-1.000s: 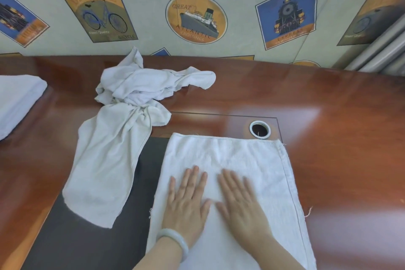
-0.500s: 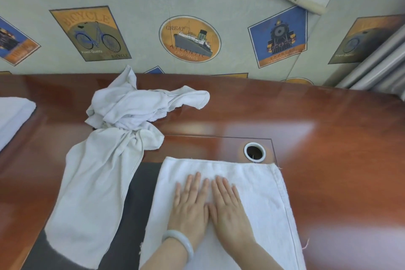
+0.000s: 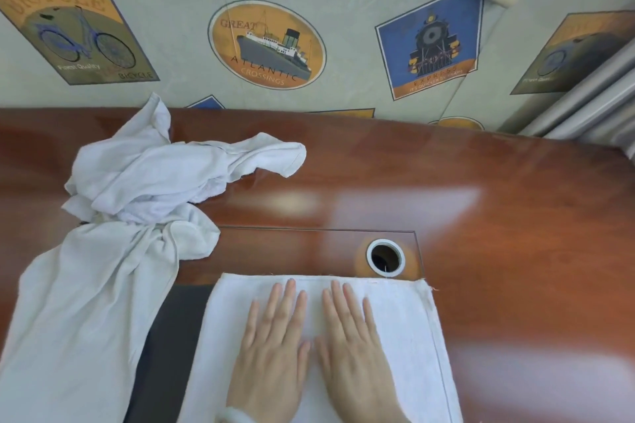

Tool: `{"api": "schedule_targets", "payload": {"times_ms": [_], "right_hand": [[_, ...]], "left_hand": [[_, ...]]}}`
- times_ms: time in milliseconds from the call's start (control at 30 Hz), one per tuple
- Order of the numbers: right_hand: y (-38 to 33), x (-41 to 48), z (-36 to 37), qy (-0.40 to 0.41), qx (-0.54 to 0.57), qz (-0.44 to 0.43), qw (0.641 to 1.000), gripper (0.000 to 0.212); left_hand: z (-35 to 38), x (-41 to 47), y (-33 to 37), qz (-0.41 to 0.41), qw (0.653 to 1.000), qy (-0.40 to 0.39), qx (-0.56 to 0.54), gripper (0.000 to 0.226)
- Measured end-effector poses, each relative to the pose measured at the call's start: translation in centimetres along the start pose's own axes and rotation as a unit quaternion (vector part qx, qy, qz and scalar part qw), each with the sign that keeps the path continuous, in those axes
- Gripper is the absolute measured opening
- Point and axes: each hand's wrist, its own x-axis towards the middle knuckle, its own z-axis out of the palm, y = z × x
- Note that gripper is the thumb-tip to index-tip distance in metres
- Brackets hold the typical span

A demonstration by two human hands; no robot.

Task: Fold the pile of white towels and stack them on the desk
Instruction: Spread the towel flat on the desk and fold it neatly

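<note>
A white towel [image 3: 405, 326] lies spread flat on the reddish wooden desk [image 3: 515, 251] right in front of me. My left hand [image 3: 275, 350] and my right hand [image 3: 347, 347] press flat on it side by side, fingers straight and pointing toward its far edge. To the left sits a crumpled pile of white towels [image 3: 154, 175], with one long towel [image 3: 86, 312] trailing down toward the desk's near edge.
A round cable hole [image 3: 385, 257] with a white rim sits just beyond the towel's far right corner. A dark mat [image 3: 165, 354] lies under the towels. A wall with printed posters rises behind the desk; grey pipes stand at the far right.
Both hands have slid forward over the flat towel toward its far edge and drawn close together. The view has moved in closer, and the folded stack at far left is out of frame.
</note>
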Motion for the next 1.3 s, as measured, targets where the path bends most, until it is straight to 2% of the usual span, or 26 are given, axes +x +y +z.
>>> {"api": "schedule_targets", "payload": {"times_ms": [67, 200, 300, 467, 567, 633, 700, 767, 833, 933, 1033, 1067, 1133, 1167, 1200, 1267, 1300], "right_hand": [[0.8, -0.2, 0.2, -0.029, -0.013, 0.016, 0.999, 0.057], [7.2, -1.0, -2.0, -0.051, -0.049, 0.114, 0.991, 0.068], [8.8, -1.5, -2.9, -0.073, -0.057, 0.115, 0.989, 0.068], [8.6, -1.8, -2.4, -0.072, -0.074, 0.135, 0.985, 0.068], [7.9, -1.3, -2.5, -0.04, -0.077, 0.173, 0.981, 0.064], [5.7, -0.2, -2.7, 0.002, -0.051, 0.136, 0.989, 0.062], [1.6, 1.0, -2.2, 0.029, 0.002, 0.021, 0.999, 0.062], [-3.4, 2.0, -0.8, 0.016, 0.043, -0.096, 0.994, 0.059], [-7.5, 2.8, 1.2, -0.008, 0.037, -0.162, 0.986, 0.053], [-10.8, 4.4, 2.8, -0.032, -0.005, -0.166, 0.986, 0.049], [-11.8, 7.1, 3.2, -0.013, -0.015, -0.178, 0.984, 0.049], [-11.9, 8.4, 3.2, 0.005, -0.002, -0.17, 0.985, 0.043], [-12.3, 11.3, 2.1, 0.025, 0.029, -0.124, 0.992, 0.011], [-12.5, 12.8, 1.4, -0.012, 0.028, -0.088, 0.996, 0.01], [-12.7, 14.1, 0.7, -0.085, 0.002, -0.054, 0.995, 0.02], [-12.8, 16.0, 0.4, -0.253, -0.023, -0.005, 0.967, 0.03], [-12.8, 16.7, 0.5, -0.305, -0.026, 0.008, 0.952, 0.035]], "left_hand": [[0.5, 0.7, -0.3, -0.005, 1.0, -0.025, 0.0, 0.058], [0.1, 0.8, -3.5, -0.078, 0.996, -0.034, 0.011, 0.064], [-0.2, 0.9, -5.2, -0.12, 0.992, -0.046, 0.014, 0.066], [-0.1, 0.9, -5.3, -0.123, 0.991, -0.049, 0.019, 0.068], [-0.6, 1.0, -5.4, -0.113, 0.992, -0.047, 0.022, 0.068], [-1.1, 0.4, -5.2, -0.114, 0.993, -0.012, 0.028, 0.067], [-1.1, -1.2, -4.5, -0.126, 0.991, 0.025, 0.031, 0.068], [-0.6, -3.4, -3.7, -0.155, 0.987, 0.04, 0.027, 0.066], [0.3, -5.5, -3.1, -0.184, 0.982, 0.033, 0.024, 0.061], [0.5, -6.8, -2.9, -0.184, 0.983, 0.005, 0.02, 0.06], [0.0, -7.2, -2.6, -0.17, 0.985, 0.004, 0.009, 0.065], [0.0, -7.2, -2.5, -0.169, 0.986, -0.001, 0.01, 0.071], [-0.2, -7.1, -2.6, -0.171, 0.985, -0.013, 0.005, 0.078], [-0.1, -7.1, -2.7, -0.171, 0.985, -0.014, -0.003, 0.078], [0.1, -7.1, -2.8, -0.171, 0.985, -0.011, -0.007, 0.075], [0.3, -7.3, -2.7, -0.169, 0.985, -0.014, -0.013, 0.073], [0.2, -7.3, -2.7, -0.168, 0.986, -0.018, -0.015, 0.073]]}}
